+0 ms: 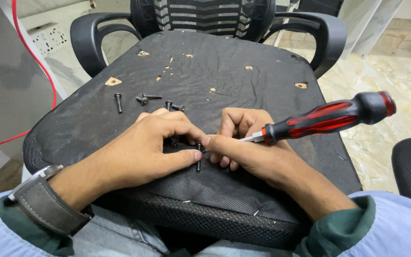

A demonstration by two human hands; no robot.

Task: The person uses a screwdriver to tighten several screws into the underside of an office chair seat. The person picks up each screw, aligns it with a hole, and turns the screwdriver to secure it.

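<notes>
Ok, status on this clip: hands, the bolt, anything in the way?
Left hand pinching bolt on seat. Right hand holds screwdriver, fingertip on bolt. Loose bolts beyond the hands, not in the way.

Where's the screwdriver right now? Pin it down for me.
In the head view, the red-and-black screwdriver is on the right, held in the right hand, its handle sticking out to the right above the black seat cushion.

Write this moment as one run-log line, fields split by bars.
left hand: pinches bolt | right hand: holds screwdriver, fingertip at bolt | chair seat: loose bolts
</notes>
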